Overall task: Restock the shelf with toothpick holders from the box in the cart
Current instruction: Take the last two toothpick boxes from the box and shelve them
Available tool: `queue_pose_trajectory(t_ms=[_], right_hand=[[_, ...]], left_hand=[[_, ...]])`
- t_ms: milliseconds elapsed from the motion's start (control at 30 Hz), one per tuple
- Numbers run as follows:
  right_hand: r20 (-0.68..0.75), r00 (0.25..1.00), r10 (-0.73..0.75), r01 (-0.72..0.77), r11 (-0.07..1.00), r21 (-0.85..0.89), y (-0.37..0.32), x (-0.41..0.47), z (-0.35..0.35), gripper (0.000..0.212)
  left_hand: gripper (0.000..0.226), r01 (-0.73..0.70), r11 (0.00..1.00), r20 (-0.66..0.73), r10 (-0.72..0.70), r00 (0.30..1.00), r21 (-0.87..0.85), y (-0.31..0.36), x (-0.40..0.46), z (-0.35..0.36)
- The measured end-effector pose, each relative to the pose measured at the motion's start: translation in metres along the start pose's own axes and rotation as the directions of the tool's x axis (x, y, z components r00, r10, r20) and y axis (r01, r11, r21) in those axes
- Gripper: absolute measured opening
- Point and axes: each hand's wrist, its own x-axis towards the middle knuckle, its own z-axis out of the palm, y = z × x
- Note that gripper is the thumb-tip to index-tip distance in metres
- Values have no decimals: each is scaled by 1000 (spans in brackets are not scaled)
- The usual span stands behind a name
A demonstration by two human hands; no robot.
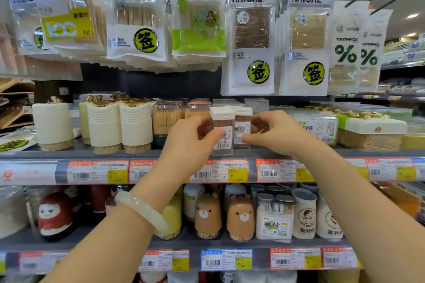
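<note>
Two clear toothpick holders with white caps stand side by side at the front of the middle shelf. My left hand grips the left holder, thumb across its label. My right hand pinches the right holder, thumb on its lower front and fingers behind it. The left holder stands slightly nearer the shelf edge. More holders of the same kind show behind them. The cart and its box are out of view.
Cream ribbed holders and clear jars stand to the left, green-lidded boxes to the right. Hanging toothpick bags crowd the space above. Bear-shaped holders fill the lower shelf. Price tags line the shelf edges.
</note>
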Motion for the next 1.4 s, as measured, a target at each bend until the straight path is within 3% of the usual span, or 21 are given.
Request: queue_pose_trajectory(t_ms=[233,567,967,1400], right_hand=[[21,1000,19,-20,999,49,-1,2,2,25],[85,996,32,-37,998,60,3,-4,-11,22],[-54,998,35,-32,997,68,9,2,1,11],[-94,996,6,-8,1000,-21,9,-1,4,24]], left_hand=[[27,18,999,-71,-16,997,39,2,-2,5],[19,93,987,-32,-89,995,128,9,10,16],[15,119,956,-89,-99,991,268,10,12,17],[19,150,911,-75,-131,989,385,8,15,19]])
